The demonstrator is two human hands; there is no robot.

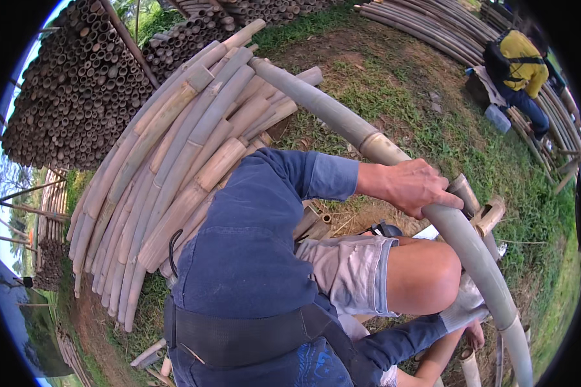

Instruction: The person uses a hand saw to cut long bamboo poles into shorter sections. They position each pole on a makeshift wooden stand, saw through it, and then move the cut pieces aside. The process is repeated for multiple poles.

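My left hand [414,187] is bare and closed over a long, thick grey-green bamboo pole [329,111]. The pole runs from beside the stacked bamboo at the upper left down to the lower right, passing over my bent knee's right side. Lower down, my right hand [465,308] appears to wear a pale grey glove. It is beside the pole and partly hidden by it, so its fingers are unclear. Under the pole, near my left hand, are short cut bamboo pieces [490,216] and something shiny and pale [427,233].
A large pile of bamboo poles [168,168] lies at my left. Behind it rises a stack of pole ends [71,90]. At the upper right, a person in a yellow top [521,58] sits by more long poles [432,26]. Grass and bare soil lie between.
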